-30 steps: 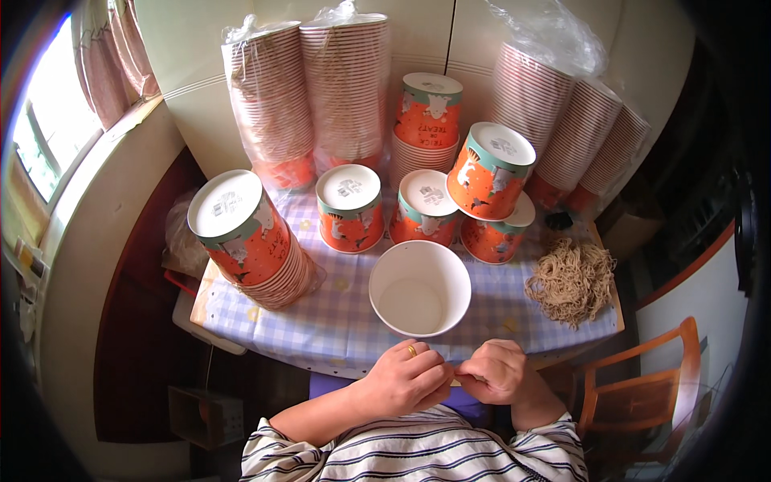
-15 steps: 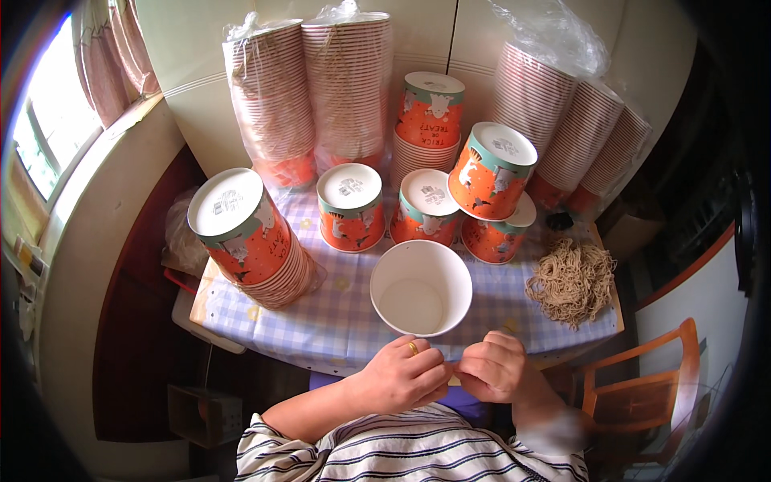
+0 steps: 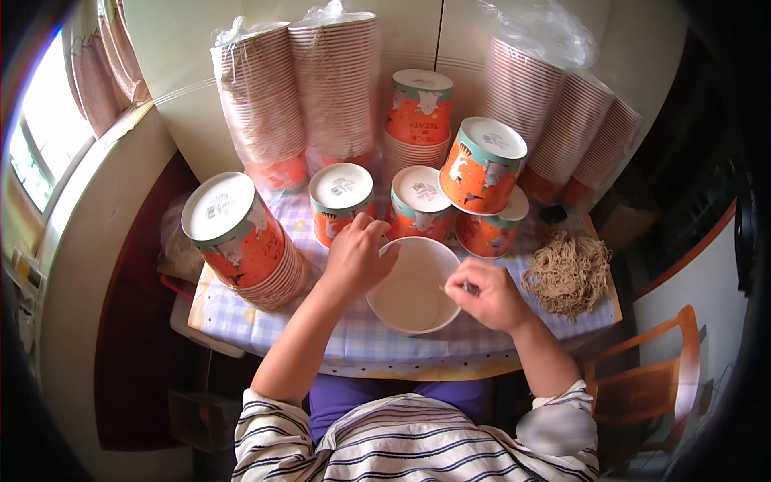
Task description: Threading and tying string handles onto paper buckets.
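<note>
A white-lined paper bucket [image 3: 414, 309] stands mouth up at the table's near edge. My left hand [image 3: 353, 259] is at its far left rim, the thumb over the opening and the bent fingers outside, apparently gripping the rim. Above the right side of the opening, my right hand [image 3: 486, 296] is closed in a pinch. A small tan bit, looking like a twine end, pokes out at its fingertips; the rest is hidden. Just beyond my left fingers, an orange and green bucket [image 3: 341, 189] sits upside down.
More upturned buckets [image 3: 422, 193] stand behind, one bucket [image 3: 482, 165] perched on others. A nested stack [image 3: 257, 257] leans at left. Bagged bucket stacks [image 3: 337, 88] line the back. A tangled pile of tan twine [image 3: 569, 273] lies right on the checked tablecloth [image 3: 345, 341]. A wooden chair [image 3: 642, 394] stands right.
My hands, together in front of the bucket before, have parted and moved forward. The left has gone to the far left rim, the right over the right side of the opening.
</note>
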Demonstrator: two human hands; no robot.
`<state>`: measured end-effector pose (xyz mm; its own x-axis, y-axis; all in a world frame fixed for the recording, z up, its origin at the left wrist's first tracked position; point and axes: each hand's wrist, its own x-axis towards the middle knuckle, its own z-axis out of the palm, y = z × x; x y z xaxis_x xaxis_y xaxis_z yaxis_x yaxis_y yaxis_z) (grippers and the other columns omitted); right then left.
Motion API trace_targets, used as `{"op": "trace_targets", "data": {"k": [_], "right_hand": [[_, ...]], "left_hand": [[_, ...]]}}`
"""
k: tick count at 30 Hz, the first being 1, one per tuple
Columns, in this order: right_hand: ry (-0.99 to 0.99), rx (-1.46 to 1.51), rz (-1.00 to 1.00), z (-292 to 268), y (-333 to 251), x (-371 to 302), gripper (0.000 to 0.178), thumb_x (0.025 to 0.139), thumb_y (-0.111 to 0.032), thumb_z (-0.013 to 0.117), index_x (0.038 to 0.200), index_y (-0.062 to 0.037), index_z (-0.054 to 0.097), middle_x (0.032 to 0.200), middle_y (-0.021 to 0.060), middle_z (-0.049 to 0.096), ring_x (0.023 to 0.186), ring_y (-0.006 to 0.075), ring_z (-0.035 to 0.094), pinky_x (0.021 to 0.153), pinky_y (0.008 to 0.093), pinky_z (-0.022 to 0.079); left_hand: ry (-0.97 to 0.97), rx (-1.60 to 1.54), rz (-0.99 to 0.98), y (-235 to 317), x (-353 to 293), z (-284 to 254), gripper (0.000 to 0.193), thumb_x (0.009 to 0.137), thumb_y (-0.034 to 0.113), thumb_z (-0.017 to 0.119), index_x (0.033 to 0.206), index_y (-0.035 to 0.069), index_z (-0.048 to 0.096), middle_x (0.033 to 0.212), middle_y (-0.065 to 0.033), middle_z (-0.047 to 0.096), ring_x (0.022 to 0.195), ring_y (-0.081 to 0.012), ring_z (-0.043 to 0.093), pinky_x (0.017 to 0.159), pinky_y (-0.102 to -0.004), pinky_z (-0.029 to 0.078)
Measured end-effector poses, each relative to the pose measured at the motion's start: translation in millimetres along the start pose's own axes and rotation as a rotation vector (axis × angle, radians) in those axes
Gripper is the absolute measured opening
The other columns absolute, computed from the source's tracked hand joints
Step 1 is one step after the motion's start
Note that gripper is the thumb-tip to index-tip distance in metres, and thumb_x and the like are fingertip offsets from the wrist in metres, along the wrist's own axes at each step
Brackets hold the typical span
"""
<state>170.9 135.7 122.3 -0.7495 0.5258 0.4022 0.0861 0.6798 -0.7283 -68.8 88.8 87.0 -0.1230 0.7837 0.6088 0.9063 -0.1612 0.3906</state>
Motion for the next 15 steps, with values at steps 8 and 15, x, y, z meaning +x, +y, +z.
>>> {"op": "trace_targets", "data": {"k": [8, 15], "right_hand": [[-0.068, -0.027, 0.228, 18, 46, 44, 0.012, 0.079, -0.012, 0.064, 0.08, -0.0007, 0.065, 0.078, 0.0135, 0.064, 0.073, 0.0245, 0.064, 0.066, 0.0353, 0.051], [-0.167, -0.197, 0.008, 54, 60, 59, 0.013, 0.078, -0.011, 0.062, 0.083, 0.0003, 0.066, 0.081, 0.0137, 0.064, 0.077, 0.0284, 0.063, 0.067, 0.0383, 0.05]], "left_hand": [[-0.353, -0.416, -0.484, -5, -8, 14, 0.028, 0.072, 0.01, 0.062, 0.097, -0.002, 0.067, 0.076, -0.0189, 0.067, 0.066, -0.0237, 0.066, 0.064, -0.0331, 0.052], [-0.31, -0.983, -0.823, 7, -50, -6, 0.028, 0.093, 0.018, 0.054, 0.111, -0.002, 0.061, 0.075, 0.0015, 0.061, 0.061, -0.0061, 0.055, 0.055, -0.0212, 0.045]]}}
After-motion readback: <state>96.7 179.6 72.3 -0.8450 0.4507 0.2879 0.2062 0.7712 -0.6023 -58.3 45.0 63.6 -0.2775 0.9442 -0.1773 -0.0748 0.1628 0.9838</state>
